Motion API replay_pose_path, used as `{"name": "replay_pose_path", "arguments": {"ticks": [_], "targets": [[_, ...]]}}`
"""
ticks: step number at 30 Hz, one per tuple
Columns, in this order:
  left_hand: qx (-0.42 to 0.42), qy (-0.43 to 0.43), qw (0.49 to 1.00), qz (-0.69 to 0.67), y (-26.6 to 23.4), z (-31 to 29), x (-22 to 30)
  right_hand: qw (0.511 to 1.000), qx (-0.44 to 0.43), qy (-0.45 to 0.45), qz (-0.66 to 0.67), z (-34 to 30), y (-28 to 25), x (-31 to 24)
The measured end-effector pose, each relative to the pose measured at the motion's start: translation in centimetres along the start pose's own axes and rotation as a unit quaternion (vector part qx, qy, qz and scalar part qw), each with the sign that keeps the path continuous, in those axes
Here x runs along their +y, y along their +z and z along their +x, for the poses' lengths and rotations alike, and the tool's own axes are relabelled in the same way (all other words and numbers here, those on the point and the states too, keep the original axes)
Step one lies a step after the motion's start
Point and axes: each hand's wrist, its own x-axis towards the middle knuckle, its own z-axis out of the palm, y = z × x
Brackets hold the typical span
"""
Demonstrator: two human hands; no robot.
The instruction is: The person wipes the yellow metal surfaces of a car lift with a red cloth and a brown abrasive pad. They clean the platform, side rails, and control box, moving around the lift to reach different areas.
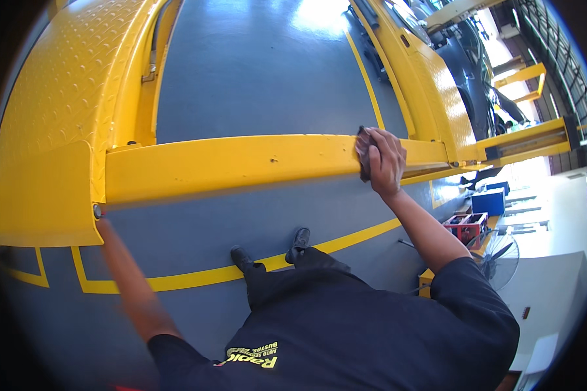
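A bright vehicle repair workshop. A yellow vehicle lift fills the foreground: 2 ramps, the left ramp and the right ramp, both with raised tread-plate surfaces, joined by 1 yellow crossbeam. Beyond the right ramp is a dark car, with more yellow steel framework near it. Yellow lines are painted on the smooth blue-grey floor. At the right, a red rack and a blue cabinet stand near a round caged fan. Open roof trusses show at the upper right.
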Motion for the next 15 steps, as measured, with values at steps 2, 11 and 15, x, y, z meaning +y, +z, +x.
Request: {"name": "replay_pose_path", "arguments": {"ticks": [2, 11, 15], "targets": [[-0.013, -0.009, 0.999, -0.034, 2.4, -8.0, 0.9, 1.0, -0.004, 0.013, -0.013, -0.3, -0.6, 0.1], [-0.165, 0.441, 0.797, 0.379, 14.1, -33.2, 6.5, 0.999, -0.042, -0.007, 0.015, -0.5, -0.6, 1.5], [-0.323, 0.457, 0.665, 0.495, 15.9, -36.9, 9.7, 0.994, -0.028, -0.05, 0.094, -2.2, -1.2, 3.9]]}}
